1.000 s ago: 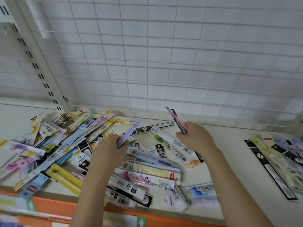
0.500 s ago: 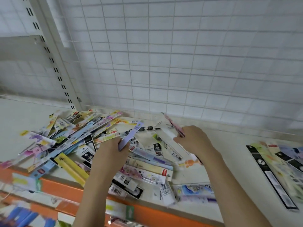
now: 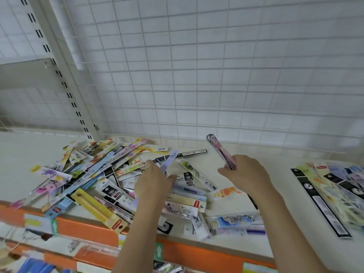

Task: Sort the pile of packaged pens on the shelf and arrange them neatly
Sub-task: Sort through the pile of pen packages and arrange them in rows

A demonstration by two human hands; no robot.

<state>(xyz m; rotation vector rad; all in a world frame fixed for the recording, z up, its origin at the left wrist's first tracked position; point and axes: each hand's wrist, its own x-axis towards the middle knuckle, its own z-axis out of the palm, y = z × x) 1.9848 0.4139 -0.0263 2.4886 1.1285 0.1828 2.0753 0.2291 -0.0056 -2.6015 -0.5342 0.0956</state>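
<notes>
White shelf (image 3: pixel 275 229) w/ wire grid back (image 3: pixel 197 75); left hand (image 3: pixel 152 183) grips lilac pack (image 3: pixel 169 160), right hand (image 3: pixel 246 174) pink pack (image 3: pixel 220 150).

A single head-worn wide-angle view looks forward and down from close above the shelf (image 3: pixel 246 170), its orange front edge (image 3: pixel 94 227) crossing the lower frame and the wire grid back panel (image 3: pixel 216 66) filling the upper half.

both forearms are bare up to the bottom edge of the picture, with no sleeve, and the left hand (image 3: pixel 152 182) and the right hand (image 3: pixel 245 174) wear no glove, ring or watch.
</notes>
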